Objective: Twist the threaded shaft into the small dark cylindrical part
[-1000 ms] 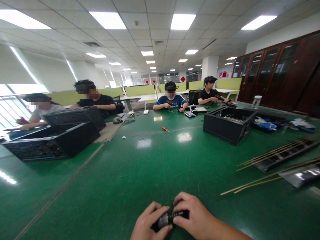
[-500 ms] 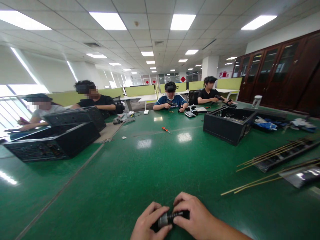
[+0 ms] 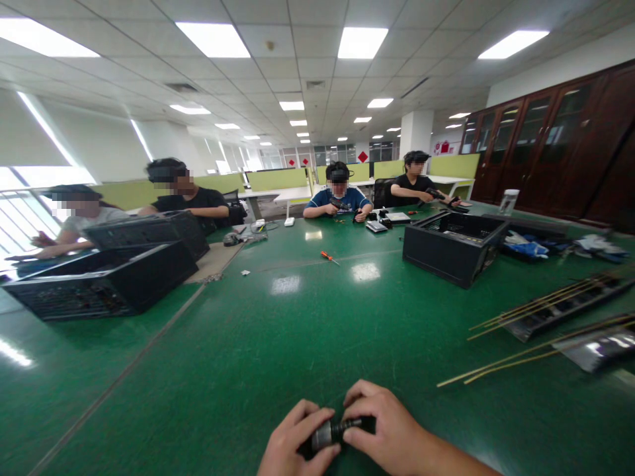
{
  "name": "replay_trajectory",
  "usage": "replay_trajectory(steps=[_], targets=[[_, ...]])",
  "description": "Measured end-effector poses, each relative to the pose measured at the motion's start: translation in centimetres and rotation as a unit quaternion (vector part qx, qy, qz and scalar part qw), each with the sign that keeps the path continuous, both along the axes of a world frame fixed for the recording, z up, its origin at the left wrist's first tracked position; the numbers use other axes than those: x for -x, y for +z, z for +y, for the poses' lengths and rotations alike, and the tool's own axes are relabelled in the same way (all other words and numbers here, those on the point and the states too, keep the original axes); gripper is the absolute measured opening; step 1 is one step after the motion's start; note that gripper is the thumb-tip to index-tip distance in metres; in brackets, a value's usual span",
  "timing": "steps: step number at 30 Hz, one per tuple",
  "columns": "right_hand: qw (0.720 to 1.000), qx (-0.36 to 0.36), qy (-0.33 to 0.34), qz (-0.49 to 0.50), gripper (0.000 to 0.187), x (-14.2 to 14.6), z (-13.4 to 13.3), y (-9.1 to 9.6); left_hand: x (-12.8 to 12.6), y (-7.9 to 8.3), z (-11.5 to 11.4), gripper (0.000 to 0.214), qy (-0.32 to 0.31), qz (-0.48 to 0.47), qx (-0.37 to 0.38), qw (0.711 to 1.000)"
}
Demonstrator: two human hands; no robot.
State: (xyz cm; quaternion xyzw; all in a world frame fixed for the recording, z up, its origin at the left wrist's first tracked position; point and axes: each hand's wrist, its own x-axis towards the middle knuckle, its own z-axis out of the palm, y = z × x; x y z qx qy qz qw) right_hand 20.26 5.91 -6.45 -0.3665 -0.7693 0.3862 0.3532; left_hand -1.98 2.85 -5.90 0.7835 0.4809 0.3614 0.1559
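At the near edge of the view, a black cylindrical tool [image 3: 325, 434] with a grey metallic collar lies sideways between my hands, just over the green table [image 3: 278, 344]. My left hand [image 3: 296, 441] is closed around its thicker, collared end, thumb below and fingers above. Around the narrower, ridged black end, my right hand [image 3: 380, 423] is closed, with thumb and fingertips on it. Parts of the tool are hidden by my fingers and palms, so its exact kind cannot be made out.
Thin wooden sticks [image 3: 536, 304] and a black tray lie to the right. Black computer cases stand at the right [image 3: 436, 261] and left [image 3: 163, 277]. A red screwdriver [image 3: 327, 256] lies mid-table. Several people sit around the far side, some holding tools.
My hands and the black tool stay in almost the same place. At the far left, a person's hand has shifted slightly.
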Motion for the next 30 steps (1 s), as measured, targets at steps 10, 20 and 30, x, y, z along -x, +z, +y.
replay_trajectory(steps=[10, 20, 30], targets=[[1.000, -0.003, -0.003, 0.007, 0.019, -0.08, 0.06, 0.12, 0.17, -0.38, 0.13, 0.036, 0.002, 0.003, -0.006, 1.000], [1.000, -0.005, -0.005, 0.011, 0.016, -0.03, -0.06, 0.07, 0.35, -0.48, -0.02, 0.037, 0.003, 0.000, -0.003, 1.000], [1.000, -0.005, -0.013, 0.026, 0.015, -0.05, 0.04, -0.28, 0.19, -0.33, 0.03, 0.038, 0.009, -0.011, 0.006, 1.000]])
